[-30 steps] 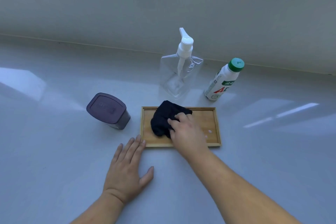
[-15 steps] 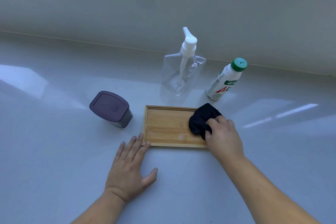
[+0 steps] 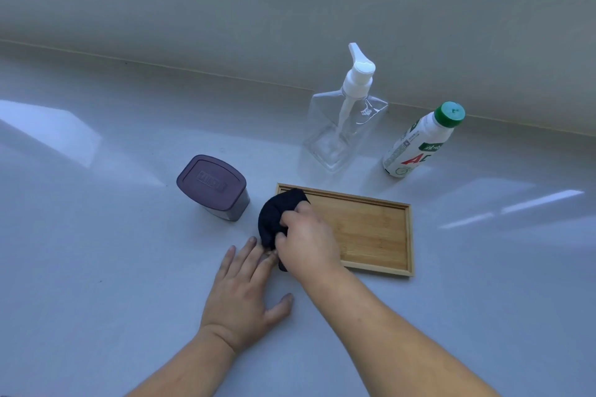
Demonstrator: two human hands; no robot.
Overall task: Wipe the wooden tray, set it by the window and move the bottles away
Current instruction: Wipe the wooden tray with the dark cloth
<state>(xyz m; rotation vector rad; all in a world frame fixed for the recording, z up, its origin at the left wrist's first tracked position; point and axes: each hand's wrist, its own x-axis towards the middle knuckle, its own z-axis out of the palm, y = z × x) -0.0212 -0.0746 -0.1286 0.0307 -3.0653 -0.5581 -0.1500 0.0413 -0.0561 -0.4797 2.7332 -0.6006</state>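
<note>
While wiping underway: right hand (image 3: 306, 243) closed on dark cloth (image 3: 277, 219), pressed at left end of tray (image 3: 371, 229). Left hand (image 3: 245, 293) flat on table (image 3: 96, 267), fingers spread, tips touching tray's near-left corner, holding nothing. Tray mid-table, short of window wall. Judged step one of three, unfinished. Next: sweep cloth right over bare wood, keep corner braced. Pump bottle (image 3: 345, 126) and green-capped bottle (image 3: 419, 142) standing just behind tray, between it and wall; likely in the way. Purple-lidded jar (image 3: 213, 187) just left.
</note>
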